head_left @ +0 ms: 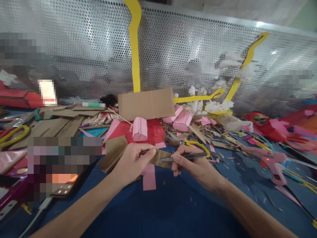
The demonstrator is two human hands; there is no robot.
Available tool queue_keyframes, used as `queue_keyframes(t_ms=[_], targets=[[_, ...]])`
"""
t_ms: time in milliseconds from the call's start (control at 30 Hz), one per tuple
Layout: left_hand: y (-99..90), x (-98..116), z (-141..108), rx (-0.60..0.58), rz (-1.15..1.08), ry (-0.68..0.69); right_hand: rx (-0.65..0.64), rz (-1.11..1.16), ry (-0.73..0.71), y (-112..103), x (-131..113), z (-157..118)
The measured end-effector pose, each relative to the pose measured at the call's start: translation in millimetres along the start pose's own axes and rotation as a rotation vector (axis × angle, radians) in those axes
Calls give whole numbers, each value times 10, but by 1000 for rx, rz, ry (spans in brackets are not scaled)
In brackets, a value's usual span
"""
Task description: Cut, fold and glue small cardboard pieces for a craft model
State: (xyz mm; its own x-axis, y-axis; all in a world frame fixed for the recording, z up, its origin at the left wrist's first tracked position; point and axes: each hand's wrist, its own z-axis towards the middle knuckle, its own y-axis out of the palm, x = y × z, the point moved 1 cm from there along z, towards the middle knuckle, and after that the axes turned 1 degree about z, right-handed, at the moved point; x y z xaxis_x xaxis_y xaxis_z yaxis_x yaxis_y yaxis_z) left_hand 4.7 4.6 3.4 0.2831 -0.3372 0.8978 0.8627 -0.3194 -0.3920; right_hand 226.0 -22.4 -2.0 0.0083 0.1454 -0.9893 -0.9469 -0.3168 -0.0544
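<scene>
Brown cardboard piece [155, 160]: positioned between both hands, near centre, over the blue tabletop [163, 208]. Left hand [133, 162]: thumb and fingers pinching the cardboard piece at its left part. Right hand [198, 169]: fingers wrapped around a cutter knife [167, 159], blade directed left across the cardboard piece. Pink paper [149, 180] lies on the near side; glue gun [271, 159], right.

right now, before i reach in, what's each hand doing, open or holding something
Left hand: closed, pinching a brown cardboard piece between thumb and fingers.
Right hand: closed, holding a box cutter.
</scene>
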Motion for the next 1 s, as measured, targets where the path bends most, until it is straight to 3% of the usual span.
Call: queue_keyframes(t_ms=[133, 200, 300, 400, 500, 567, 633, 733, 800, 933, 1000], targets=[[-27, -10, 18, 14, -17, 16, -2, 7, 6, 30, 35, -18], [-116, -6, 50, 75, -69, 28, -49, 12, 71, 101, 85, -44], [-320, -20, 106, 321, -203, 21, -178, 31, 191, 226, 148, -70], [-416, -65, 133, 497, -301, -40, -111, 16, 91, 228, 123, -37], [-320, -91, 133, 427, -286, -66, 79, -99, -57, 93, 75, 19], [-220, -90, 120, 366, -281, -67, 172, -299, -164, -13, 77, 47], [-142, -80, 100, 331, -315, -70, 163, -552, -279, -89, 114, 67], [-78, -62, 72, 283, -380, -77, 29, -808, -366, -130, 200, 84], [-48, -59, 61, 253, -414, -92, 20, -895, -378, -119, 229, 85], [55, -89, 54, 223, -492, -161, 286, -911, -511, -25, 151, 48], [134, -109, 43, 206, -552, -182, 332, -906, -595, 44, 99, 29]])
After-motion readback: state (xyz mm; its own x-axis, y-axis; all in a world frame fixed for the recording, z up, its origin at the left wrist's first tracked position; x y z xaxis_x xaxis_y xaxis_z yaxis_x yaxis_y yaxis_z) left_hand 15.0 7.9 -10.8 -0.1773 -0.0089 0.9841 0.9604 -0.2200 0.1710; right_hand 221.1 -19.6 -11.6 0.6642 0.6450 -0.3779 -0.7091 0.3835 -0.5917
